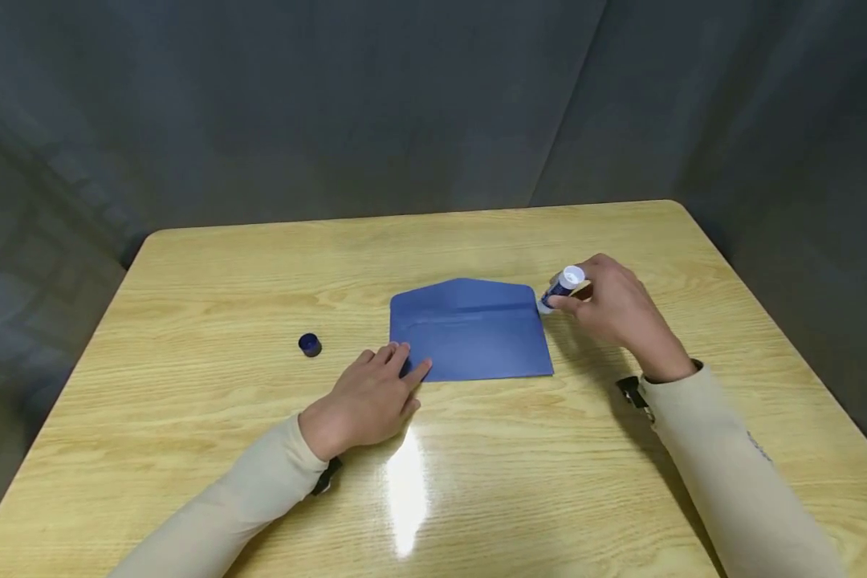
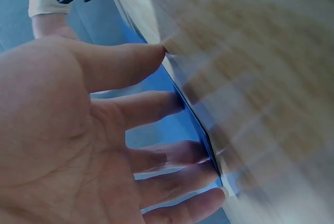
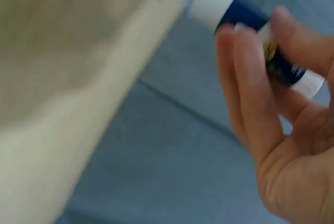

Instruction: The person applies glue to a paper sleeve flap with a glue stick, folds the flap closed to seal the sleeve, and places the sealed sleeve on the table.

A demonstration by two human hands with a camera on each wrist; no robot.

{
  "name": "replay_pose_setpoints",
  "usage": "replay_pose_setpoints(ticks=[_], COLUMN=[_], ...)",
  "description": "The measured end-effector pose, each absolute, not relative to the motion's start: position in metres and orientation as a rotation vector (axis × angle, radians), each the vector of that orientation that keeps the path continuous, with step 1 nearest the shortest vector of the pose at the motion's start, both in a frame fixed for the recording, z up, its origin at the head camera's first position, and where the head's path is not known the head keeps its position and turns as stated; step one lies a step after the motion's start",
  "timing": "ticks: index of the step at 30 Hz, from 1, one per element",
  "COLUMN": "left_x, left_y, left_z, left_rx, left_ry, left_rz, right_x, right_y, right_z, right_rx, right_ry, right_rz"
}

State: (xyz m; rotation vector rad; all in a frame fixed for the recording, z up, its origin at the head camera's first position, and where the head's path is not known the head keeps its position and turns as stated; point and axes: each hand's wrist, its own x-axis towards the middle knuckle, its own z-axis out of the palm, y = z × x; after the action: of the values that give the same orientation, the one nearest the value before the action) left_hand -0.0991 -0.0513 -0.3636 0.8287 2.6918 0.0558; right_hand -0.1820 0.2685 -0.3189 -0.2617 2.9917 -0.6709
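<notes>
A blue envelope lies on the table with its pointed flap spread away from the person. My left hand rests its fingertips on the envelope's near left corner; the left wrist view shows the fingers extended and spread, the thumb lying by the near edge. In my right hand is a glue stick, dark blue with white ends, pinched between thumb and fingers. It is tilted, its lower end at the envelope's right edge near the flap fold. The right wrist view shows the glue stick gripped around its labelled barrel.
A dark blue cap stands on the wooden table, left of the envelope, its hollow side up. Grey curtains hang behind the table and at both sides. Light glares off the tabletop near the left hand.
</notes>
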Motion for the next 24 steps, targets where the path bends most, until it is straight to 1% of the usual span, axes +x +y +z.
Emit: replay_pose_setpoints(ticks=[4, 9, 11, 14, 17, 20, 22, 24], left_x=[-0.100, -0.102, -0.102, -0.106, -0.112, -0.117, -0.121, -0.123], left_y=[-0.053, -0.055, -0.056, -0.057, -0.058, -0.059, -0.060, -0.060], left_z=[-0.364, -0.366, -0.366, -0.367, -0.368, -0.368, -0.367, -0.366], left_rx=[0.809, 0.812, 0.817, 0.829, 0.857, 0.877, 0.880, 0.877], left_ry=[2.699, 2.709, 2.702, 2.681, 2.666, 2.660, 2.661, 2.671], left_rz=[0.044, 0.059, 0.070, 0.079, 0.090, 0.111, 0.134, 0.186], right_x=[-0.182, -0.184, -0.182, -0.171, -0.154, -0.141, -0.136, -0.134], right_y=[0.280, 0.283, 0.281, 0.275, 0.269, 0.262, 0.260, 0.259], right_z=[-0.312, -0.325, -0.333, -0.345, -0.354, -0.363, -0.368, -0.374], right_rx=[-0.242, -0.261, -0.294, -0.427, -0.693, -1.092, -1.374, -1.601], right_ry=[3.042, 2.952, 2.936, 2.989, 3.024, 3.043, 3.032, 3.000], right_rz=[-0.760, -0.978, -1.021, -0.985, -0.895, -0.707, -0.581, -0.511])
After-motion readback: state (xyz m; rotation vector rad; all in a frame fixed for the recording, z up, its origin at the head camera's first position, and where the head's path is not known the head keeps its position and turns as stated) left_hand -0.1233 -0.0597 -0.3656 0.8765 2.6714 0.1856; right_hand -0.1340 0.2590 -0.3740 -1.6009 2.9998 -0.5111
